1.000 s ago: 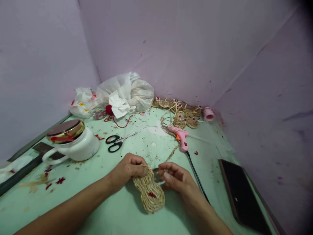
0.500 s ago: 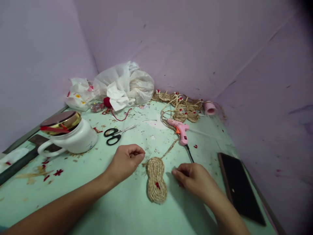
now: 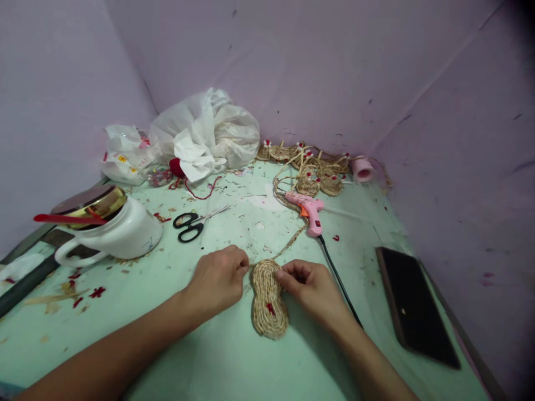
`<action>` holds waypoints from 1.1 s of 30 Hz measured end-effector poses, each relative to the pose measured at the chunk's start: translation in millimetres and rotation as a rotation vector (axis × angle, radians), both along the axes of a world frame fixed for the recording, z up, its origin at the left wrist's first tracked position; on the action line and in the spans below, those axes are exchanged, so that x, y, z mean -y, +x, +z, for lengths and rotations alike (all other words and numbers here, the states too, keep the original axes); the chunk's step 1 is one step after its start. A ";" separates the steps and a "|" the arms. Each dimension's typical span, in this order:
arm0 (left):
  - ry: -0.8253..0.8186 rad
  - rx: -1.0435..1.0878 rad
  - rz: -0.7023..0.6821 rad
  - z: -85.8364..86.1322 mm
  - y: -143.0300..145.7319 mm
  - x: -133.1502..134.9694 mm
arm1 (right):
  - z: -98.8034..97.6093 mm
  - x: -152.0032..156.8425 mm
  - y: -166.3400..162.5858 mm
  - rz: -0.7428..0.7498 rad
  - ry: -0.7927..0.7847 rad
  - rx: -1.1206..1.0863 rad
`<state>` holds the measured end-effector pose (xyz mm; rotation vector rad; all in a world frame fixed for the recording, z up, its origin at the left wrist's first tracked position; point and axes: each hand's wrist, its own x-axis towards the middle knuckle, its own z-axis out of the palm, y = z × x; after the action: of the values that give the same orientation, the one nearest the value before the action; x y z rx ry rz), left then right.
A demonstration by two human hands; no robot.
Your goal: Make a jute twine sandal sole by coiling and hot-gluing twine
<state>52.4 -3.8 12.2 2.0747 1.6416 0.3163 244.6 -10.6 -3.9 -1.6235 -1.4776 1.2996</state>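
Note:
A coiled piece of braided straw cord [image 3: 270, 301], shaped like a figure eight, lies flat in front of me. A small dark-red mark shows in its lower lobe. My left hand [image 3: 223, 277] is closed beside the upper lobe, pinching a short cord end [image 3: 251, 265] that sticks out there. The thumb and fingers of my right hand [image 3: 307, 284] are closed on the right edge of the upper lobe. From the top of the coil a thin length of cord [image 3: 291, 241] runs back toward a pink hot glue gun [image 3: 307, 213].
Black-handled scissors [image 3: 194, 225] and a white mug [image 3: 134, 231] are on the left. A phone [image 3: 418, 309] lies at the right. White plastic bags [image 3: 213, 133], finished straw pieces [image 3: 309, 181] and a pink roll [image 3: 363, 169] line the wall. Scraps litter the green tabletop [image 3: 225, 345].
My right hand has moved left and up to touch the coil. My left hand has turned and closed on the cord end. The view has shifted slightly.

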 end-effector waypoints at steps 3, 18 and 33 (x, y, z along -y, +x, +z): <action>0.191 0.052 0.183 3.9 -11.9 -14.5 | 0.8 -3.8 3.1 -0.046 -0.121 -0.129; 0.365 0.077 0.422 11.6 -47.4 -33.1 | -2.2 -7.5 16.6 -0.176 0.178 0.061; 0.223 -0.292 0.077 5.7 -36.4 -64.9 | 37.0 -30.2 -3.5 -0.037 0.566 0.220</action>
<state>16.0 61.1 17.8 2.3149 1.9361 0.2392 241.1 19.6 33.0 -1.4262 -1.7364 0.6063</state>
